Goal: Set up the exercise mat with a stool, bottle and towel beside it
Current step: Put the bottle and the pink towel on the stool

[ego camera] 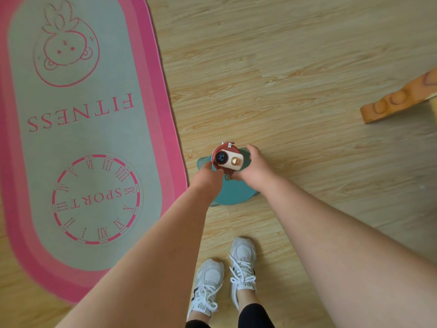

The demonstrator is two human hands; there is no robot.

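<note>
A pink-bordered grey exercise mat (pixel 78 129) with "FITNESS" and "SPORT" prints lies unrolled on the wooden floor at the left. Just right of its edge stands a small teal stool (pixel 233 191). A red bottle (pixel 225 158) with a white lid and a lit digital display is upright over the stool top. My left hand (pixel 208 176) grips the bottle's left side and my right hand (pixel 254 166) grips its right side. The bottle's body and base are hidden by its lid and my hands. No towel is in view.
An orange patterned block or cushion edge (pixel 397 100) juts in at the right. My two feet in white sneakers (pixel 227 278) stand on the floor just in front of the stool. Bare wooden floor (pixel 295 55) stretches beyond the stool.
</note>
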